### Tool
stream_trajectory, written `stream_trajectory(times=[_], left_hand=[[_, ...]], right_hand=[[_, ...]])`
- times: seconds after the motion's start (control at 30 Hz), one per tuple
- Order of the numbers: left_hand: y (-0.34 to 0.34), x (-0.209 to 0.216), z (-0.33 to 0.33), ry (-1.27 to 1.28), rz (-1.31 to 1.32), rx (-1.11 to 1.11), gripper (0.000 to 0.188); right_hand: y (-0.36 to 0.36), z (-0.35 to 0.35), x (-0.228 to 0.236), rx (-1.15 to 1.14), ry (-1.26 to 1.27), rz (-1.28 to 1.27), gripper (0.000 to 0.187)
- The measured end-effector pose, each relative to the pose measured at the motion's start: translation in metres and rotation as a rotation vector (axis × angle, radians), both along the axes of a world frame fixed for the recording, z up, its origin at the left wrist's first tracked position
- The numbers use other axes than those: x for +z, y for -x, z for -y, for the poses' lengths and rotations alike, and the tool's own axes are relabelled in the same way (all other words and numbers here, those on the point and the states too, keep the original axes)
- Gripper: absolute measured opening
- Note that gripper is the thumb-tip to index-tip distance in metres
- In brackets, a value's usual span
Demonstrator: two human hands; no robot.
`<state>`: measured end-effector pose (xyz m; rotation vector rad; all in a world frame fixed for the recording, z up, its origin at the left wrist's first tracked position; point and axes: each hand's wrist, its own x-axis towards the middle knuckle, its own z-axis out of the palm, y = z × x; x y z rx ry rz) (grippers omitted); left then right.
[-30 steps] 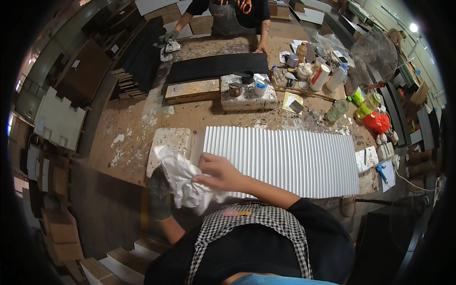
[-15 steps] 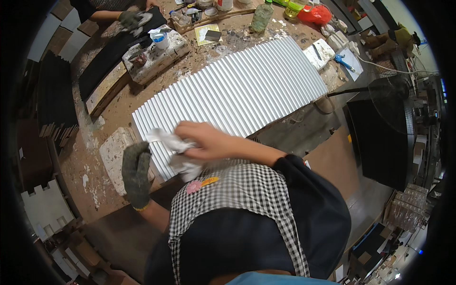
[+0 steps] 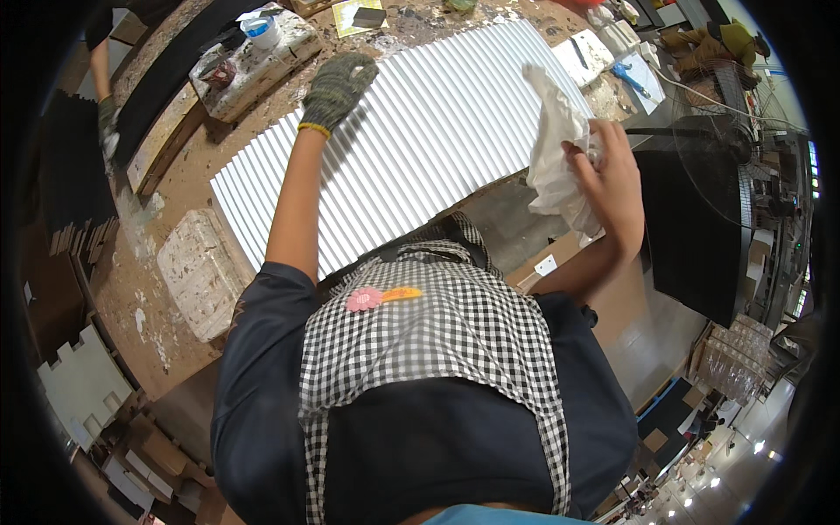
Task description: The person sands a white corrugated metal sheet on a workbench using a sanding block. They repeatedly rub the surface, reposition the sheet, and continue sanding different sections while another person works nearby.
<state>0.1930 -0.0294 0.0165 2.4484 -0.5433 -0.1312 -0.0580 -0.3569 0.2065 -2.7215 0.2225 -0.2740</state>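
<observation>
A pale, ribbed panel (image 3: 420, 131) lies slanted across the worktable. My left hand (image 3: 339, 90), in a dark green knitted glove with a yellow cuff edge, is at the panel's far long edge, its fingers bent over that edge. Bare, my right hand (image 3: 612, 175) grips a crumpled white cloth (image 3: 557, 149) by the panel's right end. The cloth hangs loosely and covers part of that end and its near corner.
Paint-spattered blocks (image 3: 199, 276) lie at the panel's left end, and another block (image 3: 582, 57) at its right end. Beyond stands a blue-and-white cup (image 3: 261, 32) on a stained block. A co-worker's gloved hand (image 3: 108, 127) is at far left. A fan (image 3: 717, 144) stands right.
My left hand has moved from the panel's left end to its far edge. My right hand has carried the cloth to the right end. The co-worker's gloved hand has shifted left and nearer.
</observation>
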Motion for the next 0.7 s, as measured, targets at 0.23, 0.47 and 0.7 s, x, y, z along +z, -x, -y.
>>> stream_trajectory(times=[0.23, 0.47, 0.7], left_hand=[[-0.042, -0.067, 0.024, -0.056, 0.101, 0.038, 0.049], [0.104, 0.051, -0.007, 0.516, -0.475, -0.193, 0.056], [0.237, 0.018, -0.077, 0.836, -0.974, -0.033, 0.089]], right_hand=[[-0.033, 0.02, -0.02, -0.112, -0.171, 0.279, 0.041], [-0.014, -0.069, -0.082, -0.203, -0.848, 0.252, 0.043], [-0.005, -0.187, -0.126, 0.569, -1.007, -0.065, 0.056]])
